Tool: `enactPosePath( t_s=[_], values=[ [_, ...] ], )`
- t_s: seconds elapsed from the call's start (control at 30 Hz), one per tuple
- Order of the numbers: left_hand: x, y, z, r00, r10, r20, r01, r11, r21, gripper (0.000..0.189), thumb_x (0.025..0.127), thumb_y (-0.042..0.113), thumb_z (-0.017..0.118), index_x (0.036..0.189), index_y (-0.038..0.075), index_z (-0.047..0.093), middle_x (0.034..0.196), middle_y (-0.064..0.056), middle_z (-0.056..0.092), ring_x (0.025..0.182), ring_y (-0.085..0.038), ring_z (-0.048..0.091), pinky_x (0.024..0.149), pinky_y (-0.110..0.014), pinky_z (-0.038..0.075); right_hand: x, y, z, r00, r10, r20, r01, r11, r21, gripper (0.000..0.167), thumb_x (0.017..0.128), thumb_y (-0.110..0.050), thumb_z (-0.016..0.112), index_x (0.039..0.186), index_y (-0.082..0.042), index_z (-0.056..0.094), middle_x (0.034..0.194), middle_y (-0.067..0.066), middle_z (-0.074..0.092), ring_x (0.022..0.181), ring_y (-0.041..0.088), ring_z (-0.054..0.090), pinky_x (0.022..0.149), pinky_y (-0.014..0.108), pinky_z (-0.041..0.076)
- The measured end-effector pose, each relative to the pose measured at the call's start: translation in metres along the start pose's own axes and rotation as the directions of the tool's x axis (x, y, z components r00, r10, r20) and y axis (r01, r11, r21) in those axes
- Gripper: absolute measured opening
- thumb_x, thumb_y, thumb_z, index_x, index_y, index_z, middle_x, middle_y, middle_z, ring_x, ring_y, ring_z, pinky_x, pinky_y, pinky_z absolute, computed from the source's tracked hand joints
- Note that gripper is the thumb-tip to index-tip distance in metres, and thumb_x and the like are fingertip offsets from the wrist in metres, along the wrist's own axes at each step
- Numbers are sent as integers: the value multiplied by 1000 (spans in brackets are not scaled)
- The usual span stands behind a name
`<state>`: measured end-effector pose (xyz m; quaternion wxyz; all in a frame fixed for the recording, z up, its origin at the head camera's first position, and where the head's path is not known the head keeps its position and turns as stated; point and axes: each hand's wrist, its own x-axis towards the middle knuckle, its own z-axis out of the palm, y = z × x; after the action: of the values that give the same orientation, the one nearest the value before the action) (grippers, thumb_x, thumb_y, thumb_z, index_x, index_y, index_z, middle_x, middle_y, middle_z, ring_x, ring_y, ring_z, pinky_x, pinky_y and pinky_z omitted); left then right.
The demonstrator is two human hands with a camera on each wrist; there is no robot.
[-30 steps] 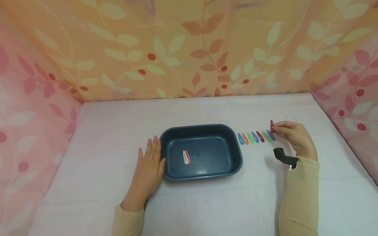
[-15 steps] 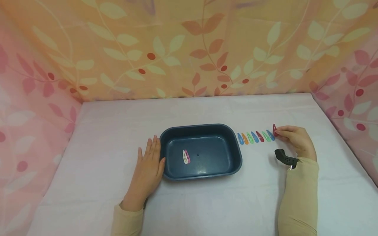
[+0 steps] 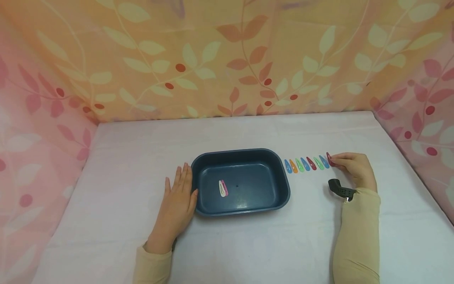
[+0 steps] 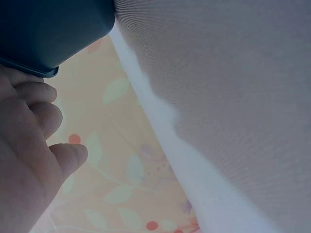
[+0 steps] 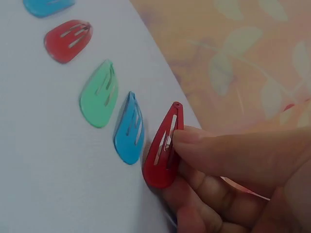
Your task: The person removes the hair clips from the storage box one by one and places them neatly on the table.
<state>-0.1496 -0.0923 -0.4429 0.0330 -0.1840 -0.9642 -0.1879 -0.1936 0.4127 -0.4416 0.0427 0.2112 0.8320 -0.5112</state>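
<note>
My right hand [image 3: 356, 167] pinches a red snap hair clip [image 5: 163, 165] between thumb and fingers, at the right end of a row of clips. Beside it lies a blue hair clip [image 5: 129, 131], then a green hair clip [image 5: 99, 97] and another red clip [image 5: 68, 41]. More clips, among them an orange one [image 3: 293, 166], continue the row toward the dark blue basin [image 3: 244, 212]. My left hand [image 3: 175, 208] rests with straight fingers against the basin's left side. Inside the basin lie a white hair clip [image 3: 221, 189] and a pink one [image 3: 225, 188], side by side.
A white cloth [image 3: 248, 252] covers the table. Floral curtains [image 3: 227, 59] stand behind it and on both sides. A black wrist camera [image 3: 341, 189] juts out from the right sleeve [image 3: 358, 236].
The right hand has lowered the red clip to the end of the row, where it now tilts beside the last blue clip. The left hand has stayed against the basin.
</note>
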Motion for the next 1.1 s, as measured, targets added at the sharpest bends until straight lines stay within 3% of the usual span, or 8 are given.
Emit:
enactPosePath(
  t_s=[0.13, 0.27, 0.33, 0.57, 0.83, 1.1],
  values=[
    [0, 0, 0, 1000, -1, -3, 1, 1000, 0, 63, 99, 24, 45, 148, -5, 17, 155, -15, 12, 143, -31, 6, 110, -59, 6, 1, 0, 2, 999, 1, -44, -5, 996, -84, 9, 85, -24, 71, 85, -18, 77, 72, -24, 59, 78, 7, 49, 64, 17, 43],
    [0, 0, 0, 1000, -1, -6, 1, 1000, -3, 63, 99, 24, 45, 147, -5, 18, 155, -15, 12, 143, -31, 7, 110, -58, 6, 2, -1, 4, 997, -12, -72, -1, 985, -171, 38, 86, -27, 70, 106, 5, 69, 73, -22, 56, 80, 11, 48, 65, 18, 42],
    [0, 0, 1, 1000, 1, -12, -1, 1000, 0, 63, 98, 24, 45, 147, -5, 18, 155, -15, 12, 143, -32, 8, 110, -59, 7, 2, -1, 5, 997, -5, -73, -9, 980, -199, 46, 87, -28, 68, 113, 10, 63, 76, -17, 57, 84, 15, 47, 68, 21, 40],
    [0, 1, 1, 1000, 2, -15, -2, 1000, -7, 63, 98, 23, 46, 148, -5, 18, 155, -15, 12, 143, -31, 8, 110, -58, 6, -1, -2, 6, 996, 14, -91, -37, 967, -252, 48, 89, -29, 65, 116, 10, 61, 88, -2, 61, 91, 22, 46, 75, 30, 35],
    [0, 1, 1, 1000, 3, -17, -3, 1000, 4, 63, 98, 23, 46, 147, -5, 18, 155, -15, 13, 142, -33, 11, 110, -58, 7, -1, -1, 5, 996, 2, -91, -24, 969, -247, 49, 89, -30, 65, 116, 10, 61, 82, -10, 58, 86, 20, 47, 74, 30, 35],
    [-1, 1, -1, 1000, -1, -13, 1, 1000, 4, 63, 98, 22, 47, 147, -5, 18, 155, -16, 13, 143, -33, 10, 110, -58, 6, -1, 1, -1, 997, 15, -77, -31, 977, -210, 52, 87, -33, 68, 118, 8, 61, 73, -22, 57, 82, 13, 47, 69, 21, 39]
  ],
)
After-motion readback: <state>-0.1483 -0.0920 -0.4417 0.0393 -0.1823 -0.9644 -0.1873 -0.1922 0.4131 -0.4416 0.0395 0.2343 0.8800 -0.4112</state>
